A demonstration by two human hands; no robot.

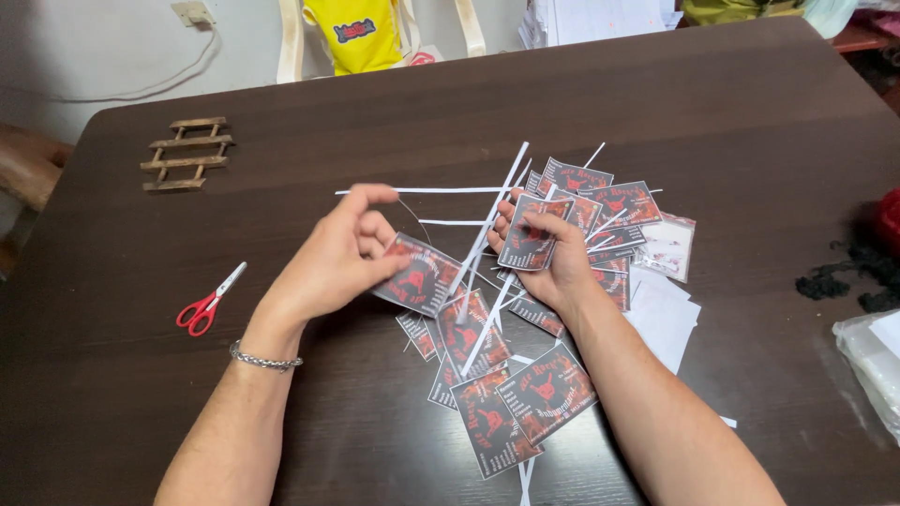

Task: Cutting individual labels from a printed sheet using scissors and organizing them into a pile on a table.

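While the left hand (342,258) pinches a dark printed card (419,274) by its edge, the right hand (551,255) grips a small stack of cards (531,234) above the bench (656,103); loose cards (525,398) and white paper strips (487,225) lie around them, red scissors (208,302) well to the left.

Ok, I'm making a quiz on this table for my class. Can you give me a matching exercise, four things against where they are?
Things:
1. scissors
2. wooden rack
3. card stack
4. bracelet

Places:
A. left wrist
B. in the right hand
C. far left corner of the table
D. flat on the table, left of the left hand

Pairs: 1-D, 2-C, 3-B, 4-A
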